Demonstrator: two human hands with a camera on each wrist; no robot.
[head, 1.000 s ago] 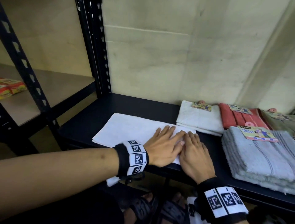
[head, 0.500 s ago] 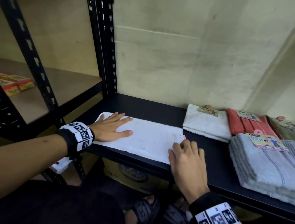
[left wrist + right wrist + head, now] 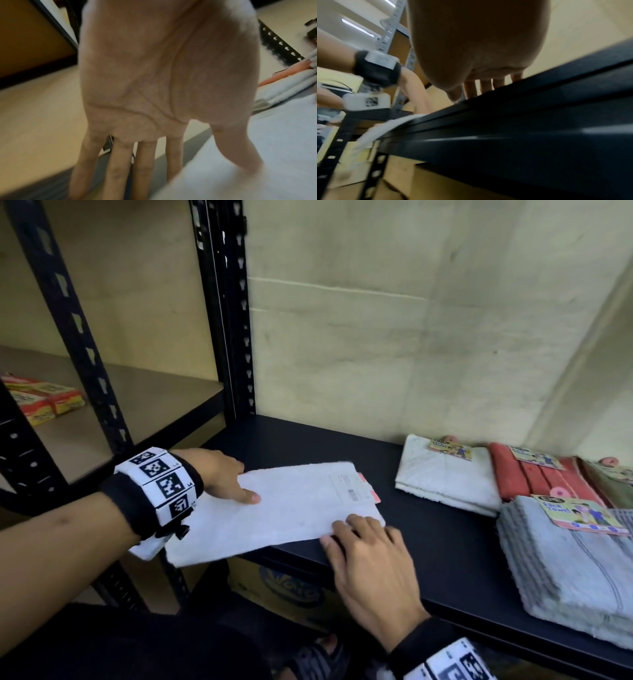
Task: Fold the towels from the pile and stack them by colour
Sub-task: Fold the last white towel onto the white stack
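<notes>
A white towel (image 3: 294,508), folded into a long strip, lies slanted on the black shelf (image 3: 308,443), its left end overhanging the front edge. My left hand (image 3: 236,484) pinches that left end, thumb on top and fingers underneath; the left wrist view shows the thumb (image 3: 240,155) on the towel (image 3: 257,162). My right hand (image 3: 359,539) rests with fairly straight fingers on the towel's front right corner. Folded stacks sit at the right: white (image 3: 442,474), red (image 3: 534,474), green (image 3: 613,484) and grey (image 3: 565,570).
A black slotted upright (image 3: 222,302) stands at the shelf's back left corner. The neighbouring shelf holds red and yellow packets (image 3: 37,398). A cardboard box (image 3: 291,590) sits below the shelf. A pale wall closes the back.
My left hand slid from the towel's middle to its left end and took hold of it. The towel has turned, its left end now past the front edge. The right hand stayed at the right corner.
</notes>
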